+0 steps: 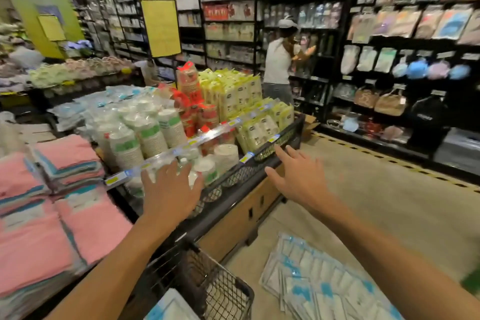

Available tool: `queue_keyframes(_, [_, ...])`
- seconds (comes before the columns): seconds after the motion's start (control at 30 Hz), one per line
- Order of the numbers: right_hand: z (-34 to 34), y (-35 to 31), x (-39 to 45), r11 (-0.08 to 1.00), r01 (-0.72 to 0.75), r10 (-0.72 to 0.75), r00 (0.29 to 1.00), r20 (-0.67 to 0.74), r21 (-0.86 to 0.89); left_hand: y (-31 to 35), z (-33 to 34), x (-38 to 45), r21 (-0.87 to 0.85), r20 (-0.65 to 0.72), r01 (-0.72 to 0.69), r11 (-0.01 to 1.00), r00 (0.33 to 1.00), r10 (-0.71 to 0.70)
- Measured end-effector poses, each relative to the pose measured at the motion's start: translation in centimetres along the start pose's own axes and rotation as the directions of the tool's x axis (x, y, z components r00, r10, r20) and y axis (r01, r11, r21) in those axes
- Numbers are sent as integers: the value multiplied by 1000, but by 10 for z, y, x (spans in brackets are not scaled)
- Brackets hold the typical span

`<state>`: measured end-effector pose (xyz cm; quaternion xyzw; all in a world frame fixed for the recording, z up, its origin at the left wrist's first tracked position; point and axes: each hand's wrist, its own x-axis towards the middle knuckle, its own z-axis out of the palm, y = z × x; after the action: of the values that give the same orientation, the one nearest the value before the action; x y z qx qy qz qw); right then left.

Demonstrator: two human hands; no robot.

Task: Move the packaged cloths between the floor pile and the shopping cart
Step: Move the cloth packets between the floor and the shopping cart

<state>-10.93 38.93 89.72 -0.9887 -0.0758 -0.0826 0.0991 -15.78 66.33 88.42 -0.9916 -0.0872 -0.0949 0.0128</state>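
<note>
A pile of packaged cloths (319, 280), white with blue labels, lies spread on the floor at the lower right. The black wire shopping cart (223, 291) stands at the bottom centre, and one white-and-blue cloth package (168, 306) shows inside it. My left hand (168, 189) is raised above the cart, fingers apart, holding nothing. My right hand (296, 176) is stretched forward over the floor, also open and empty. Both hands hover in front of the display table's black mesh rim (241, 176).
A display table holds stacked paper cups (145, 135), yellow packs (241, 96) and pink folded towels (52, 215) on the left. Black shelving (389, 73) lines the right aisle. A person in a white top (280, 65) stands at the far shelves. A cardboard box (309, 125) sits past the table.
</note>
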Motion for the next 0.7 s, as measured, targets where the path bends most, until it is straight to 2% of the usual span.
queue_keyframes(0.23, [-36,106,-68,961,-278,276,957,-84,-9,109,-5,0,-112,38,-255,961,965,260])
queue_keyframes(0.47, [-63,207,-130,877,-480,470,868,-162,-24,221,-8,-6,-143,49,-416,898,903,426])
queue_keyframes(0.7, [-63,318,-177,823,-567,558,812,-169,-8,330,3,-22,-205,84,-486,849,856,510])
